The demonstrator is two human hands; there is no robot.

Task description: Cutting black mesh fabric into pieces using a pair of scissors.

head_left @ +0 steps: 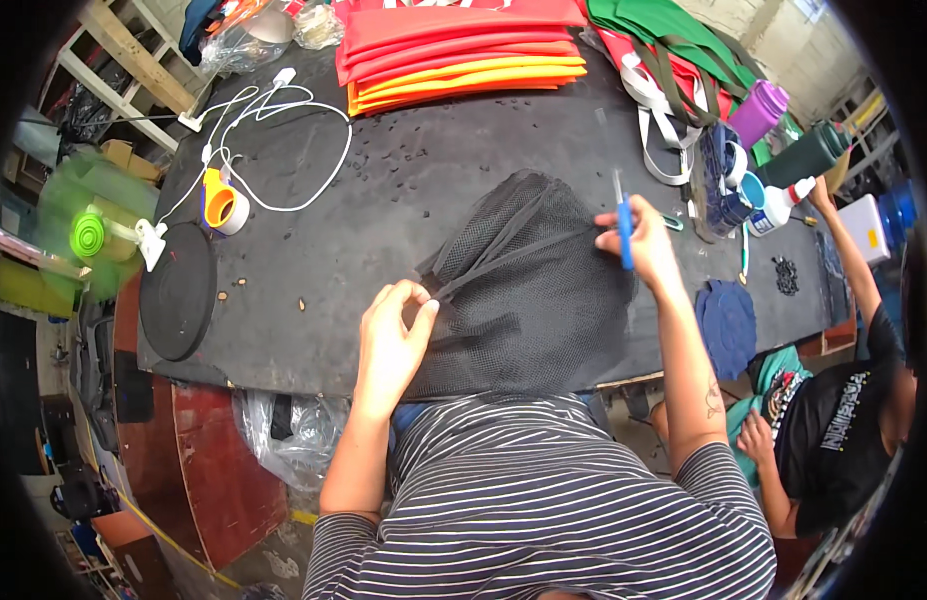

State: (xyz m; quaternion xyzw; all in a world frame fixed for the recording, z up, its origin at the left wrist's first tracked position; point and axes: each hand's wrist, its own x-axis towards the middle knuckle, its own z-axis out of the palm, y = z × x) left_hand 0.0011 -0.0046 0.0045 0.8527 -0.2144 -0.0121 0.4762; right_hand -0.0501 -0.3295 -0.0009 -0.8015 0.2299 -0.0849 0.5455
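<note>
A piece of black mesh fabric [553, 310] lies bunched on the dark table in front of me, with a narrow folded strip crossing it. My left hand [395, 335] pinches the left end of that strip between thumb and fingers. Over the right side of the mesh, my right hand [645, 245] is closed around a slim blue-handled tool [625, 238]. Its thin metal tip points away from me; its exact kind is unclear. The right fingertips are also at the mesh's upper right edge, and whether they grip it cannot be made out.
Folded red and orange fabric [463, 55] is stacked at the back. White cables [283, 205], a tape roll in a yellow holder [223, 207] and a coil of black webbing [178, 290] are left. Bottles [783, 203] and navy cloth pieces [726, 328] stand right, near another person [833, 420].
</note>
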